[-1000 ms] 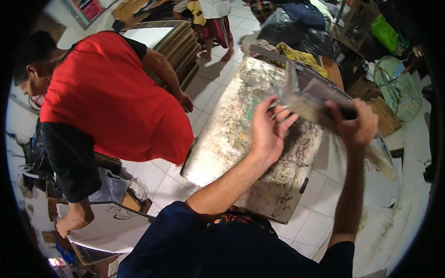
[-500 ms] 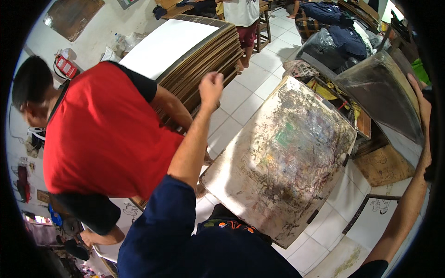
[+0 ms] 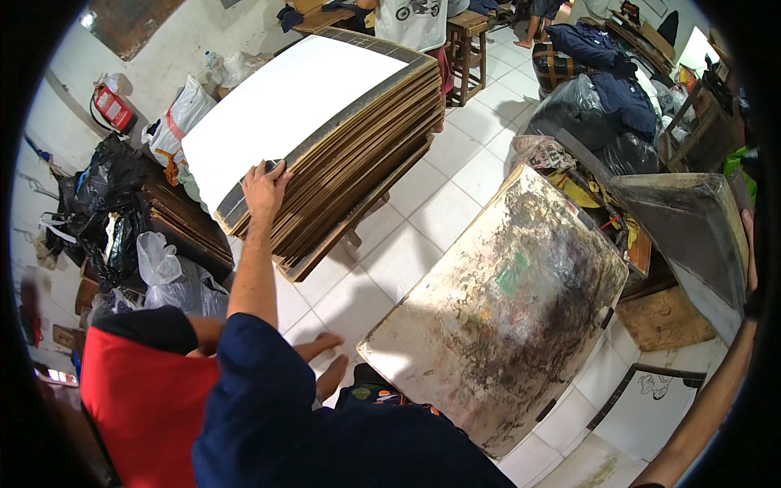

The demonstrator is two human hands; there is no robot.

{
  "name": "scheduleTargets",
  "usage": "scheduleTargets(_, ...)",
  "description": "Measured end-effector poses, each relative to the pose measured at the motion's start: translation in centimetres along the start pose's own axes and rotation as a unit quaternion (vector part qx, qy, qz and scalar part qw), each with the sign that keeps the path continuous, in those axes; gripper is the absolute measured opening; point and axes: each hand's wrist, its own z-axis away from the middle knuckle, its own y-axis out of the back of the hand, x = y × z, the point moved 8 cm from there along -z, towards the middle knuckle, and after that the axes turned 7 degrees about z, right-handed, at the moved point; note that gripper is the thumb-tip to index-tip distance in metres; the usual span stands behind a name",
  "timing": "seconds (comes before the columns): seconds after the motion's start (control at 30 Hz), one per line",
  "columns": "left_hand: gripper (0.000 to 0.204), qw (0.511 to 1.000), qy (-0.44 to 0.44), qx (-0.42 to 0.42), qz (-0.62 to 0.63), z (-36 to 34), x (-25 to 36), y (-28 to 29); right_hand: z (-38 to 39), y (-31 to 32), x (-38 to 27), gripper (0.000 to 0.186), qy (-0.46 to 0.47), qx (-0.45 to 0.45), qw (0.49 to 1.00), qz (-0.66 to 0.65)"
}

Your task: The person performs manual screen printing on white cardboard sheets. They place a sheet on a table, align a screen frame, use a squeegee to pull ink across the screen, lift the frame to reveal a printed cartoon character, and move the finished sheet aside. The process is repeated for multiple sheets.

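Observation:
My left hand is closed at the near edge of the top board of a tall stack, which carries a large white sheet; a small dark piece shows by my fingertips. At the far right, my right hand grips a dark, stained screen frame, raised at a tilt and partly out of sight. Below me lies a board crusted with paint smears, green, grey and black.
A co-worker in red bends at lower left, feet beside me. Bags and a fire extinguisher line the left wall. Bundles pile at back right, near a wooden stool. People stand beyond. A drawn sheet lies lower right.
My left hand has moved left onto the stack. My right hand has carried the frame rightward. The person in red has dropped lower and toward the bottom left of the view.

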Motion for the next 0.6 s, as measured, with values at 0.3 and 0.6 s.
scheduleTargets(0.3, 0.054, 0.942, -0.307, -0.115, -0.067, -2.7, 1.8, 1.7, 0.1, 0.3, -0.5, 0.053, -0.012, -0.003, 0.999, 0.038)
scheduleTargets(0.6, 0.052, 0.924, -0.312, -0.221, -0.029, 8.7, 16.4, 6.7, -1.2, 0.6, 0.2, 0.072, -0.007, 0.033, 0.994, 0.106)
